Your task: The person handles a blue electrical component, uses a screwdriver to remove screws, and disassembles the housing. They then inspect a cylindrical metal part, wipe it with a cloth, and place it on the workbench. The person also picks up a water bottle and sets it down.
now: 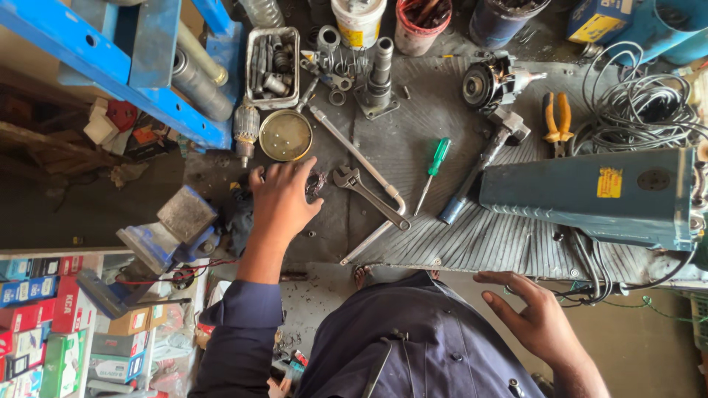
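Note:
My left hand (pixel 282 197) reaches out over the grey ribbed bench mat (pixel 472 236), fingers spread, palm down on the dark surface beside a small tangle of dark wire (pixel 318 183). A round brass lid (pixel 285 135) lies just beyond its fingertips, and an adjustable wrench (pixel 369 196) lies just to its right. My right hand (pixel 535 315) hovers open near the bench's front edge, holding nothing, below a large blue power-tool body (pixel 590 195). A green-handled screwdriver (pixel 433 174) lies in the middle of the mat.
A hammer (pixel 483 162), orange pliers (pixel 557 121), a coil of grey cable (pixel 634 110), a motor armature (pixel 245 129) and a tray of metal parts (pixel 273 66) crowd the bench. A blue vise (pixel 173 232) and stacked boxes (pixel 44 324) stand at left.

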